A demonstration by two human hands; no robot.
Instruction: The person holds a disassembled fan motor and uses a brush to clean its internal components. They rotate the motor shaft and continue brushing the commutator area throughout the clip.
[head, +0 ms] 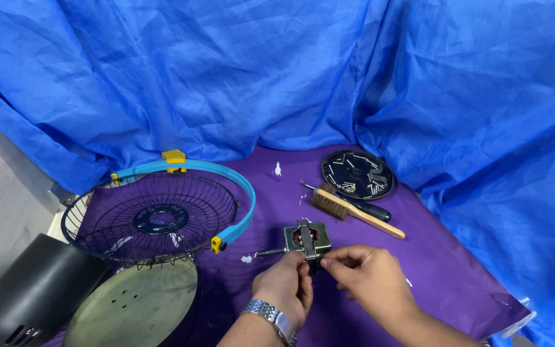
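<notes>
Motor [307, 238], small and square with a shaft poking left, sits near the middle of the purple cloth [444, 270]. Left hand [284, 287] and right hand [364, 273] both pinch its near edge. Brush [353, 213] lies just beyond; black dish [358, 174] farther right; wire fan guard [152, 216] to the left.

A small square metal fan motor [307, 238] with a shaft sticking out leftward is held upright on the purple cloth [431, 257], just below the wooden brush [348, 211].
</notes>
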